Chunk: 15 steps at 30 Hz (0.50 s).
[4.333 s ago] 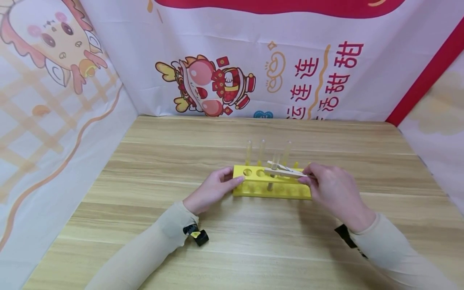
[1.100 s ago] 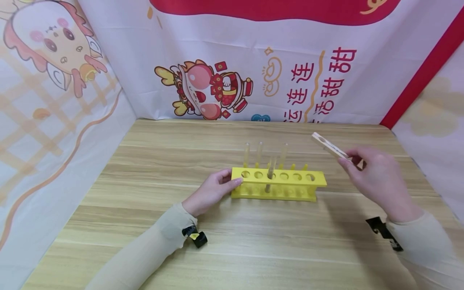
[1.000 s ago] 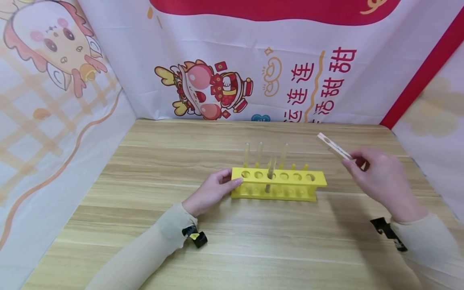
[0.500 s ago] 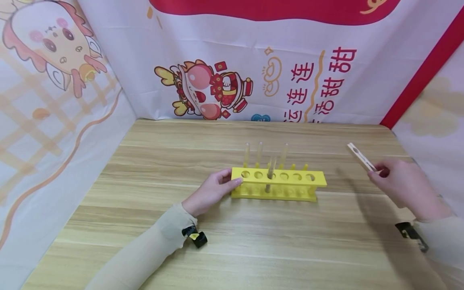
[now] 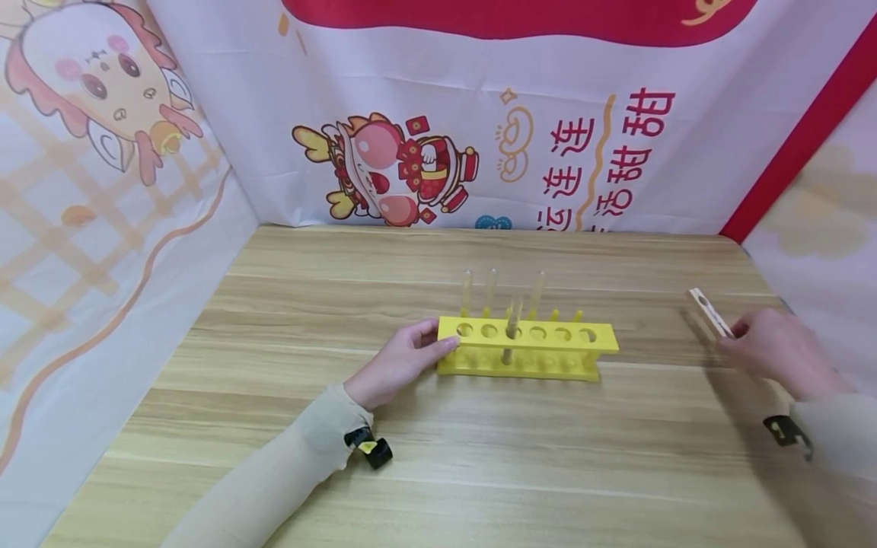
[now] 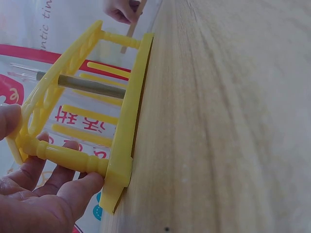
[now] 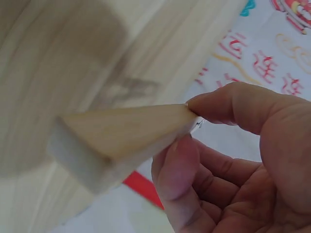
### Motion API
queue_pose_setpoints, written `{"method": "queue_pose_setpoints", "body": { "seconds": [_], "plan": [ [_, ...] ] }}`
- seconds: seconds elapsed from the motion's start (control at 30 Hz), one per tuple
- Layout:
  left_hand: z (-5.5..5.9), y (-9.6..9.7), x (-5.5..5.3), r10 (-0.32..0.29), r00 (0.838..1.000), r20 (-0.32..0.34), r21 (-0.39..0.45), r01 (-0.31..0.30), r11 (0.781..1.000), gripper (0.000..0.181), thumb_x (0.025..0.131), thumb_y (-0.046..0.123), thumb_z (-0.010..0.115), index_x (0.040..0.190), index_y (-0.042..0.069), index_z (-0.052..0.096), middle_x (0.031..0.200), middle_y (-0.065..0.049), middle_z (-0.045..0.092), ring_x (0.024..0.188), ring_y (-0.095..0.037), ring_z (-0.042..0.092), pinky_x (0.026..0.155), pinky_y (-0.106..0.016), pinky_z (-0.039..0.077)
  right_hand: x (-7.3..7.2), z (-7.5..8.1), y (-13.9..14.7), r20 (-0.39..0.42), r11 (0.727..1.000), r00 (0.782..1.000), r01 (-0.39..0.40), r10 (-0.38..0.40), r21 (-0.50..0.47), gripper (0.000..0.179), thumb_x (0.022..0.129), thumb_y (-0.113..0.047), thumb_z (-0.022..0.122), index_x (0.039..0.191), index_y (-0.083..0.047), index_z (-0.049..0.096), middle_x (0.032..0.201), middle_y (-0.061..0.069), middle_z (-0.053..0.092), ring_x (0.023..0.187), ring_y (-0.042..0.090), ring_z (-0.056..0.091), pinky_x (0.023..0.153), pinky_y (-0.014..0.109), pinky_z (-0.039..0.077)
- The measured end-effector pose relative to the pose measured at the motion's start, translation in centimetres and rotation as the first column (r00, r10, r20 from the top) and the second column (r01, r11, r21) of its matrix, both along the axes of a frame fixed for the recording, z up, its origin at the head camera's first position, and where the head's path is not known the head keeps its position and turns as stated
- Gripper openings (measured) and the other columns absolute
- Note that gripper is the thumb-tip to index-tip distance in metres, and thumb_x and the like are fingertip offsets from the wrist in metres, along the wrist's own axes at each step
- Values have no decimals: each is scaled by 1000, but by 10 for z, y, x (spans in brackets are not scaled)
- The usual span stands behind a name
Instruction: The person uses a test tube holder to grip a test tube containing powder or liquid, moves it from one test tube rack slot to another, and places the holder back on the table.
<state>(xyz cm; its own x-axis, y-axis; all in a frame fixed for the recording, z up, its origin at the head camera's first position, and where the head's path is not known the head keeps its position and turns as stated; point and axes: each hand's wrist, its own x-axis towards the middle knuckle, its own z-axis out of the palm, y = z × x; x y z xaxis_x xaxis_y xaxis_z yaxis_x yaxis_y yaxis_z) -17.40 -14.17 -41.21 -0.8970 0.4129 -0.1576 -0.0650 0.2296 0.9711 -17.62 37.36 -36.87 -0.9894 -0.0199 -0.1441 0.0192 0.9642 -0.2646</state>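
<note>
A yellow test tube rack (image 5: 599,339) stands on the wooden table. My left hand (image 5: 400,361) grips its left end, thumb on the top bar; in the left wrist view the fingers (image 6: 80,194) curl by the end post. One test tube (image 5: 511,332) with dark grey contents is upright in the third hole from the left. Behind the top bar, three clear tubes (image 5: 467,289) sit bottom-up over pegs. Far to the right of the rack, my right hand (image 5: 781,350) pinches a wooden test tube holder (image 5: 710,313) between thumb and fingertips, low over the table.
Bare yellow pegs (image 5: 578,316) rise at the rack's back right. A printed white cloth (image 5: 425,68) hangs along the table's back edge, with more cloth (image 5: 82,251) at the left side. The wood-grain table (image 5: 479,472) stretches in front of the rack.
Earlier the holder was at the dark-filled tube in the rack. My right hand has since carried the holder away to the right and lower. The left hand stays on the rack.
</note>
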Motion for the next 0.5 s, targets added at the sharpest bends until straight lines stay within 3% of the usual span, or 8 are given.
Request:
{"method": "queue_pose_setpoints", "body": {
  "seconds": [0.13,0.5],
  "plan": [
    [0,0,0,1,1000,-2,-1,-1,1000,60,93,48,66,139,13,53,133,-1,59,120,-17,56,102,-34,47,-5,-7,13,55,1000,999,2,-2,-14,27,87,-25,66,77,0,69,63,1,59,59,22,54,50,34,42],
    [1,0,0,4,1000,9,-3,-3,1000,60,93,48,67,140,12,53,133,-1,58,120,-17,56,102,-34,47,-17,-23,30,83,999,995,49,-50,16,27,86,-26,65,69,-5,67,60,1,55,57,21,51,49,34,40]
  ]
}}
